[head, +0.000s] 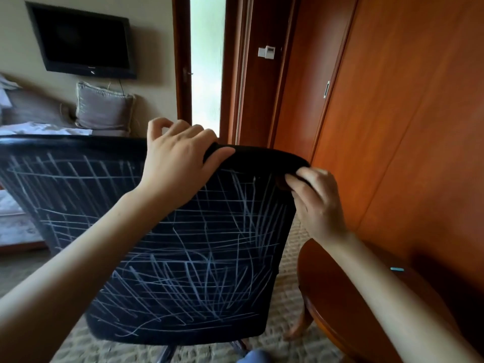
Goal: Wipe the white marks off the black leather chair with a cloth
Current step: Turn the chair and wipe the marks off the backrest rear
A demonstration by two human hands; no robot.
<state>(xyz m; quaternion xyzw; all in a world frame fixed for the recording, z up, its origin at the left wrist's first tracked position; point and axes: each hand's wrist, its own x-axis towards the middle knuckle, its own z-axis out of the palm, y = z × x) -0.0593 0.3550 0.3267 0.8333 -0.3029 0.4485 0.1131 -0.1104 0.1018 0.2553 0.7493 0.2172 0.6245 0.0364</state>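
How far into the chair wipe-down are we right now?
Nothing looks done: white marks cover the whole back of the black chair. In hand: the left hand and right hand both grip the chair's top edge, apparently positioning it. No cloth is visible. Left: fetch a cloth and wipe the entire backrest.

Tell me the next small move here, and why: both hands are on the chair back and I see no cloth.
Probably free the right hand and fetch a cloth. Both it and the left hand grip the top edge of the chair, neither holds a cloth, and the white marks cover the backrest untouched.
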